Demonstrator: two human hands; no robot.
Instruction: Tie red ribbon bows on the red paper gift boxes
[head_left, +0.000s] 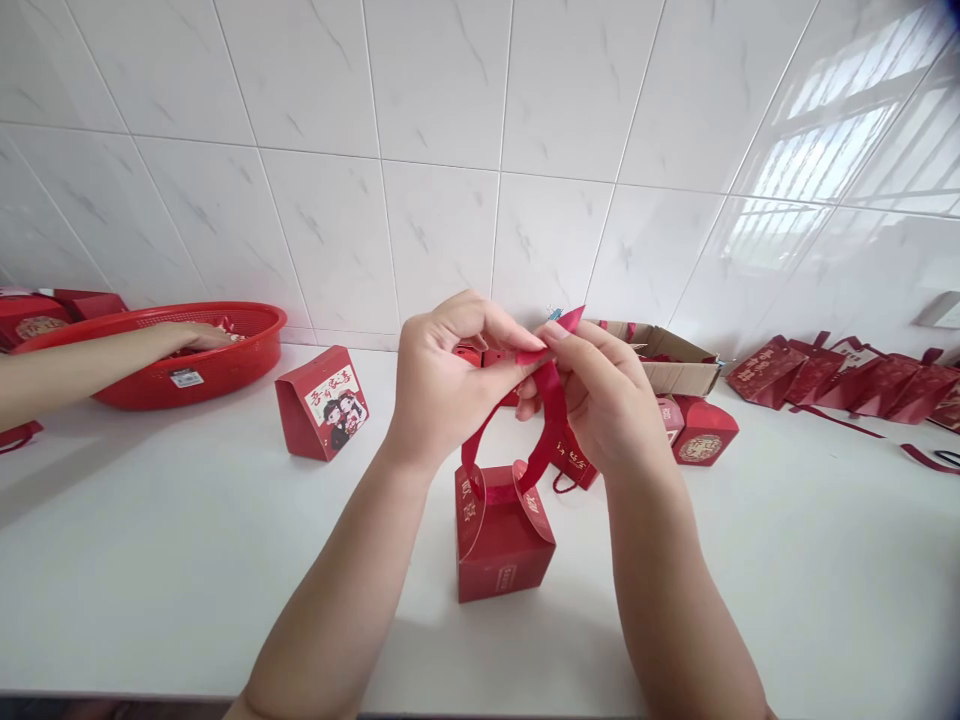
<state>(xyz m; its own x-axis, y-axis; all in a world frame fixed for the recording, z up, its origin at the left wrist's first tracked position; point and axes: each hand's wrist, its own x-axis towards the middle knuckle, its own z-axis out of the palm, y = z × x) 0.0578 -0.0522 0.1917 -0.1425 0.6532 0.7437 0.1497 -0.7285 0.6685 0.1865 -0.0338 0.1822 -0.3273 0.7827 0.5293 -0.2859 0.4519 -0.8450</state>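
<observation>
At the far left, red boxes (45,315) stand against the tiled wall (450,150). Just beside them a red basket (225,350) sits on the white counter (150,560), and another person's hand (191,337) reaches into it from the left edge, palm down; what the fingers touch inside is hidden by the rim. Right of the basket a printed box (322,403) stands alone, tilted back, with a cartoon couple on its face.

In the middle, the left hand (442,375) is raised above the counter, thumb and forefinger pinched together on a red ribbon (551,410). The right hand (600,395) meets it fingertip to fingertip, its thumb and fingers likewise clamped on the ribbon, with one ribbon end sticking up between the hands. The ribbon runs down in two strands to a small gift box (501,540), which stands upright on the counter below the hands, near the front edge, its top flaps folded up around the ribbon.

Behind the right hand lie more small red boxes (701,432), partly hidden, and an open carton (675,362) sits against the wall. At the far right a row of flat boxes (847,375) leans along the wall, with loose ribbons (926,458) lying on the counter in front of them.
</observation>
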